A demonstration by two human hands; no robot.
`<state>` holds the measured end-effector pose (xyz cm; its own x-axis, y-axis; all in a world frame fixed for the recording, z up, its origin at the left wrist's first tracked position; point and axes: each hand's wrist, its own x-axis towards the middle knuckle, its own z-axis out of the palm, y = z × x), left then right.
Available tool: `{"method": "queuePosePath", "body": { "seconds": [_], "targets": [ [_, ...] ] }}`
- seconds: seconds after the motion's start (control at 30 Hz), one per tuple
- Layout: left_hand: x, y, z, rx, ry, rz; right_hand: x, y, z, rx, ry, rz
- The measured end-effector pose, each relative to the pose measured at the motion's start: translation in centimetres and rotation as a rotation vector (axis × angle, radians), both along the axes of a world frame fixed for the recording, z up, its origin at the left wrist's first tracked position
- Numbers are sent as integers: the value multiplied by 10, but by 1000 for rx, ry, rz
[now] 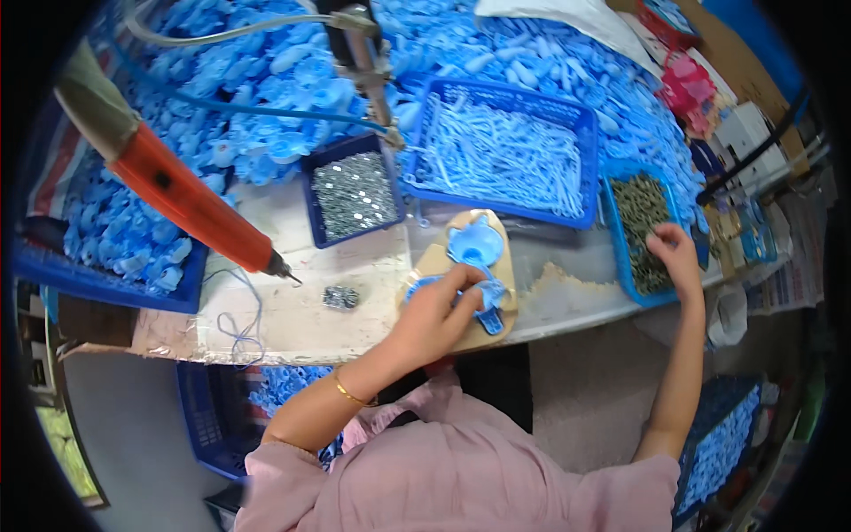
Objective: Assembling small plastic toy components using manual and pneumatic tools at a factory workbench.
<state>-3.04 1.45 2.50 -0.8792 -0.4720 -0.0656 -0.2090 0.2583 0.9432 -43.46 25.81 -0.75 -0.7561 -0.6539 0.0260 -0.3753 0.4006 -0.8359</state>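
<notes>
My left hand (441, 310) is closed, its fingertips gripping a small light-blue plastic part (489, 295) over a tan fixture board (434, 260). On the far end of that board lies a round, cupped light-blue plastic piece (476, 244). More blue plastic shows by the left hand, partly covered by its fingers. My right hand (678, 259) reaches into a light-blue basket (618, 232) of small brownish metal pieces (640, 208). Its thumb and fingers are drawn together at the pile; whatever is between them is too small to make out.
An orange electric screwdriver (191, 199) hangs at left, tip above the table, near a small pile of silvery pieces (340, 298). Behind stand a dark-blue tray of metal pins (355, 197) and a blue basket of thin blue sticks (505, 155). Blue plastic parts (284, 97) heap up at the back.
</notes>
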Motion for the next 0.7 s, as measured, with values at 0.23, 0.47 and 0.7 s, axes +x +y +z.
{"method": "queuePosePath", "body": {
  "seconds": [0.23,0.47,0.7],
  "targets": [
    [8,2,3,52,51,-33,54,-36,27,-87,-185,-10],
    [8,4,5,144,85,15,182,-105,77,-153,89,419],
    [13,2,14,229,134,35,231,-133,69,-52,-532,536]
  ]
}}
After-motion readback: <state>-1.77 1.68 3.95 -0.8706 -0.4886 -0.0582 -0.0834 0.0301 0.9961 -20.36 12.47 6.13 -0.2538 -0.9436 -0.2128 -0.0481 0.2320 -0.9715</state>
